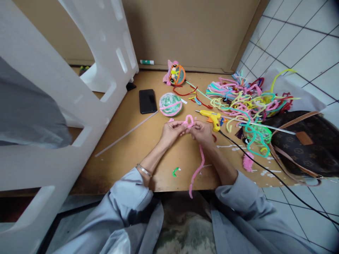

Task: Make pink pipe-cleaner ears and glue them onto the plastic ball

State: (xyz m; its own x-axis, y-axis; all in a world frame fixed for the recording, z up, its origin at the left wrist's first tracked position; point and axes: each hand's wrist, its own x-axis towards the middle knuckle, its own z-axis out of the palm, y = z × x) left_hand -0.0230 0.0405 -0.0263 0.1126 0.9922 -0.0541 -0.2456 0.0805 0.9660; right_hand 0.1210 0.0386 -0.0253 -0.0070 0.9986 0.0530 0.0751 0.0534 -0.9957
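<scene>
Between my two hands is a pink pipe cleaner (189,118), bent into a small loop that stands up above my fingertips. My left hand (172,132) pinches the loop's left side. On its right side, the fingers of my right hand (201,132) are closed around the base, and a long pink tail hangs from there past the table's front edge. Just beyond my hands sits a clear round ball (170,104) with green inside and a pink strip across it. A yellow glue gun (212,118) lies right of my right hand.
A black phone (147,101) and a thin clear stick (126,134) lie to the left. Farther back is a decorated ball figure (176,74). Piled pipe cleaners (243,95) and a brown handbag (304,141) fill the right. The glue gun's black cord (254,163) crosses the table's right side.
</scene>
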